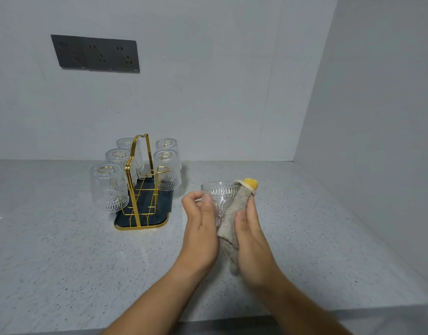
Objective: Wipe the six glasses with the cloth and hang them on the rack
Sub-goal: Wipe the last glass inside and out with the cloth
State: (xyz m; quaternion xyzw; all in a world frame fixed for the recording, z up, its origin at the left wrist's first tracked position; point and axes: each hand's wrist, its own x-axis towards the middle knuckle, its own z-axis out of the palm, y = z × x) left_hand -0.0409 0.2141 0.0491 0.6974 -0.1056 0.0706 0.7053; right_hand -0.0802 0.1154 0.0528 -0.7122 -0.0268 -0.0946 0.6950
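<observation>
Fingers (192, 198) of the left hand (199, 228) curl round the left side of the glass (220, 194), with the thumb laid up its near face, so this hand grips it. Across from them, the fingers (251, 205) of the right hand (250, 238) are closed on the cloth (228, 228) and press it flat against the right side of the glass, thumb on the fabric. The cloth is grey-beige, with a yellow end poking up beside the rim, and its lower end hangs down between the two wrists. The glass is upright, mouth up, clear with a pressed pattern; whether its base touches the surface (63, 250) cannot be told, as the hands hide it.

To the left of the hands, near but apart, stands the rack (140, 189), gold wire with a tall handle on a dark tray (145, 220). Five glasses (109, 187) hang on it upside down, three along its left side and two on its right. One gold peg (162, 169) at the near right stands bare.

Speckled grey stone forms the surface, which meets pale walls at the back and on the right. A dark socket panel (95, 54) is set in the back wall, up and to the left.
</observation>
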